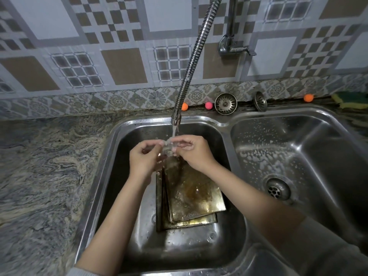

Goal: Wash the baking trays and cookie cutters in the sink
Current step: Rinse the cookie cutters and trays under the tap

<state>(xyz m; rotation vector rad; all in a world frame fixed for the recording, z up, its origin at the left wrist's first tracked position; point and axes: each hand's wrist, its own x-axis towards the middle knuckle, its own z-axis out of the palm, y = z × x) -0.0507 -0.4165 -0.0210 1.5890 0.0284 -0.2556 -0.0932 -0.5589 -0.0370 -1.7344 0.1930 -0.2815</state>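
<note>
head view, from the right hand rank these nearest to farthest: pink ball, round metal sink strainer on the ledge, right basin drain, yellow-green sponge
From the right hand, in the head view:
1. Pink ball, on the back ledge just above the hand.
2. Round metal sink strainer, beside that ball, to its right.
3. Right basin drain, down in the other bowl.
4. Yellow-green sponge, far right corner.

cookie cutter [168, 146]: blurred under the water, shape unclear, partly hidden by both hands' fingers; lower baking tray [191, 223]: mostly covered by the upper one; sponge [352, 99]: cut off at right edge
</note>
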